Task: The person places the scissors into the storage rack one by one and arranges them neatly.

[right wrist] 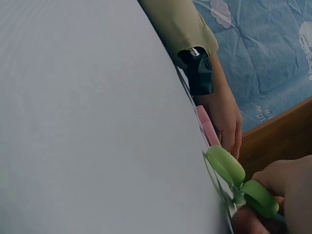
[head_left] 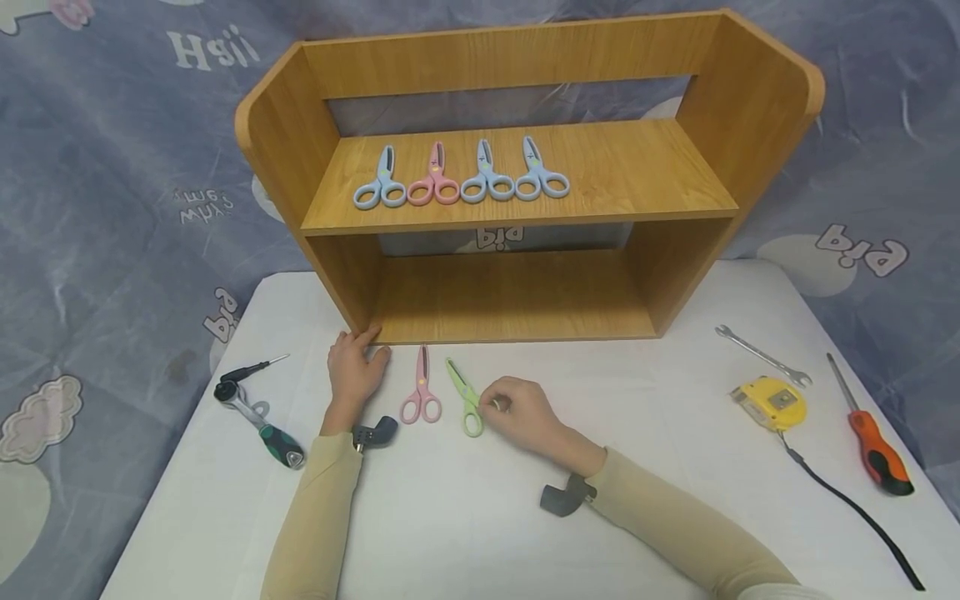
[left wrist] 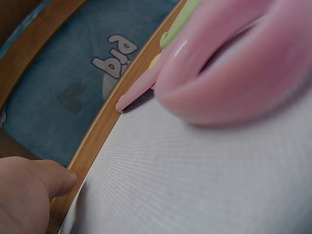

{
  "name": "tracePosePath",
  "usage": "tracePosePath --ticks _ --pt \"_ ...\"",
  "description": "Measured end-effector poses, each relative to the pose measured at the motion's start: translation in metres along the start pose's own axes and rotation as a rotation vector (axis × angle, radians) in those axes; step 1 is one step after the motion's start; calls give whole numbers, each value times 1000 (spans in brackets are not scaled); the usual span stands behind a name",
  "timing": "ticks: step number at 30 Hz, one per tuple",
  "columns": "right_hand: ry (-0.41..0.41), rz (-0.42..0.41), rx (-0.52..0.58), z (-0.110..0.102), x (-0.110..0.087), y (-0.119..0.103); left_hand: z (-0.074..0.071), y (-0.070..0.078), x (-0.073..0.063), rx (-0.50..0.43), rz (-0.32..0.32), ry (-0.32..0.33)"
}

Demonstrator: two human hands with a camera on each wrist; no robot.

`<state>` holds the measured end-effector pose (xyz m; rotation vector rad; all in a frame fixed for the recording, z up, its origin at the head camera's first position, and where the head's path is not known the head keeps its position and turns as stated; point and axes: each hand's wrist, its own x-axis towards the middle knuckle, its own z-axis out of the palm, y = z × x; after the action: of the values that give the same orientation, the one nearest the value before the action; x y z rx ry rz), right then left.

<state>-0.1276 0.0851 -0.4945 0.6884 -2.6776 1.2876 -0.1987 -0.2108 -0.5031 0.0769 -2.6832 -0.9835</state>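
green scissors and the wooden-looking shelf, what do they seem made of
Green scissors: probably molded plastic, at least the handle loops, which look smooth with a soft sheen and even, solid color.

Shelf: wood or wood-effect board, satin-looking, with streaky grain on its panels; whether solid or laminate, I can't tell.

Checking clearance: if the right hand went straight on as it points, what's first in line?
Past the green scissors it holds, the right hand would likely meet the pink scissors on the table; its height is hard to judge, so it might pass over.
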Motion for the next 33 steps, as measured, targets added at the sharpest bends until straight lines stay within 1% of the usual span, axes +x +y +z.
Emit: tracePosePath --ticks 4,7,11,14,17,21,25,33 --pt "-30 81 51 -3 2 -1 -1 1 0 1 -15 -20" --pt "-78 143 102 -5 3 1 -2 0 0 2 -21 -28" --pt "-143 242 195 -9 5 5 -1 -1 0 3 -17 -28" --pt "-176 305 243 -11 7 7 -1 -1 0 4 -15 -28" --pt "-227 340 267 -15 10 9 0 -2 0 3 -15 -27" --pt "-298 346 301 -19 13 11 1 -3 0 7 -14 -26" --pt "-331 335 314 -21 12 9 1 -3 0 6 -18 -25" --pt "-322 189 157 -19 9 9 0 -1 -1 1 -27 -30"
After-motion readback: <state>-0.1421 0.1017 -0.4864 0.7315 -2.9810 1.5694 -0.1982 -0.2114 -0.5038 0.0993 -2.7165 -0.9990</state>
